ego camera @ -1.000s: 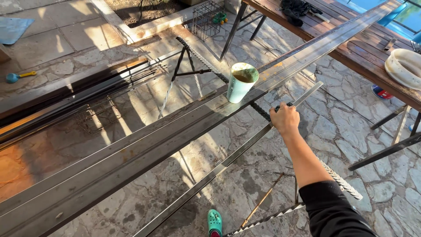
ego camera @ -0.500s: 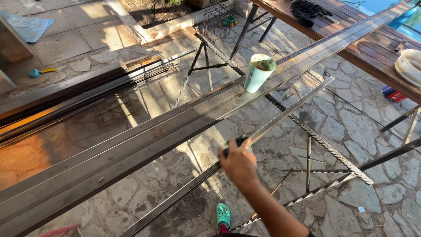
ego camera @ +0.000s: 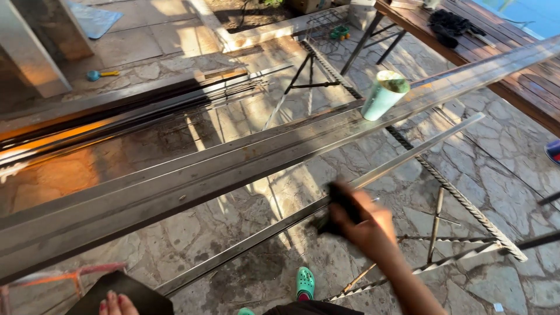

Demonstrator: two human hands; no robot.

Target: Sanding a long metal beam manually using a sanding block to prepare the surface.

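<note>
My right hand [ego camera: 364, 226] grips a dark, blurred rag or brush [ego camera: 338, 211] and presses it on a thin long steel bar [ego camera: 408, 156] that runs diagonally across metal trestles. Beyond it lie wide steel profiles [ego camera: 192, 175], and a pale green cup [ego camera: 383, 93] stands on them to the upper right. At the bottom left edge only the fingertips of my left hand [ego camera: 111, 303] show, curled over a dark flat sheet [ego camera: 125, 290].
Twisted steel rods [ego camera: 461, 198] and a trestle frame [ego camera: 434, 233] stand below the bar. More steel lengths [ego camera: 116, 116] are stacked on the stone paving at left. A wooden table [ego camera: 496, 52] is at the upper right. My green clog [ego camera: 304, 283] is under the bar.
My right hand has slid along the thin bar towards me and to the left, away from the cup. The left fingertips and the dark sheet have come into view.
</note>
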